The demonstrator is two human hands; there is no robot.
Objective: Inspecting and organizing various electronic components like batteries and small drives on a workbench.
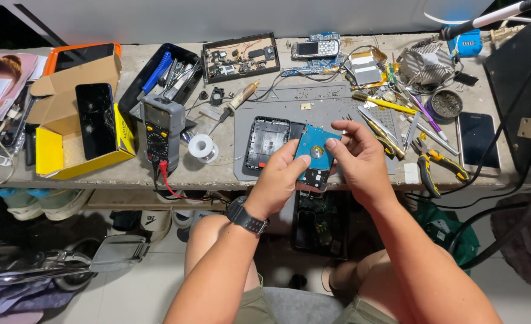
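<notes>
My left hand [276, 180] and right hand [357, 157] pinch a blue drive board [313, 153] by its edges, just above the grey mat's [325, 105] front edge. My palms hide its side edges; a black phone frame [267, 143] lies just beside it.

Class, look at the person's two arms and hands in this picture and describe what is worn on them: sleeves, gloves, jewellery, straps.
Both forearms are bare, with no sleeves showing. Both hands are ungloved. The left hand has a black wristwatch with a dark strap on its wrist. The right hand has nothing on its wrist, and no rings are visible on the fingers of either hand.
</notes>
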